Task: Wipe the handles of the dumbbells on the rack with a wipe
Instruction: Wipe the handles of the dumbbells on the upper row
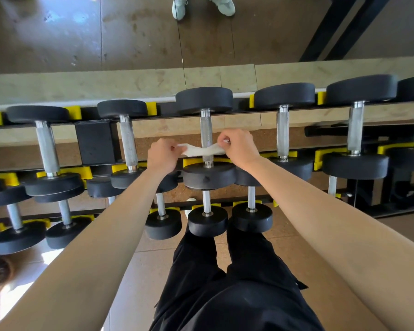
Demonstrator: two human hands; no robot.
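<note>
A white wipe (202,151) is stretched across the lower part of the knurled metal handle (206,130) of the middle dumbbell on the top tier of the rack. My left hand (162,154) pinches the wipe's left end and my right hand (239,146) pinches its right end. The wipe lies over the handle just above the near black weight head (209,175). Other black dumbbells with silver handles stand to the left (128,144) and right (283,133) on the same tier.
The rack has yellow cradles (328,154) and a black frame post (95,142). A lower tier holds smaller dumbbells (207,219) near my legs. A mirror behind the rack shows a pair of shoes (202,5). Tiled floor (139,278) lies below.
</note>
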